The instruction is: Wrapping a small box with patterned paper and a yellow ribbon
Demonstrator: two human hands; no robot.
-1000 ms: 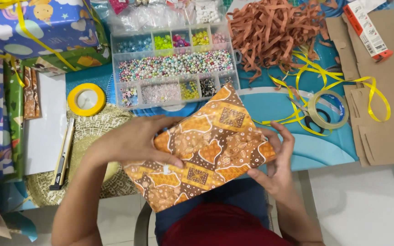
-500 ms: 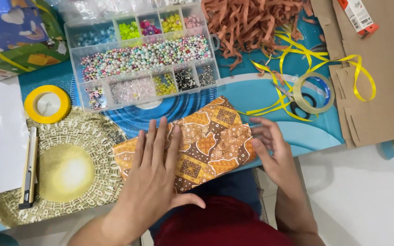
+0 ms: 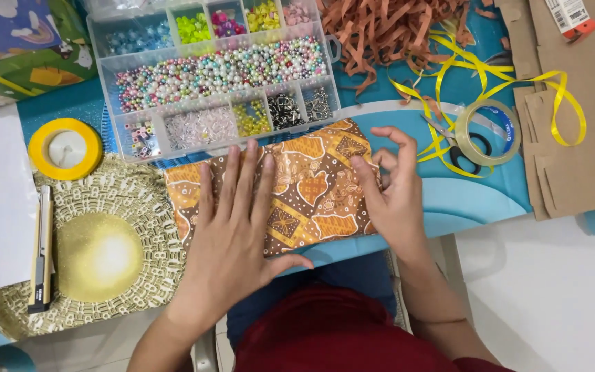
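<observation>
- Two hands work a parcel wrapped in orange batik-patterned paper (image 3: 290,186) at the near edge of a blue table (image 3: 463,200).
- The left hand (image 3: 235,234) lies flat on the parcel, fingers spread.
- The right hand (image 3: 394,193) presses its right end, fingers loosely curled and apart.
- A clear compartmented bead box (image 3: 215,76) sits just behind the parcel; a gold round mat (image 3: 98,255) lies to the left, touching it.
- A clear tape roll (image 3: 487,131) rests right, amid yellow ribbon (image 3: 559,103).

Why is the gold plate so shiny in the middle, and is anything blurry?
Head view: light glares off the centre of the gold plate; the left hand, right hand and patterned parcel look sharp; edges bend slightly.
</observation>
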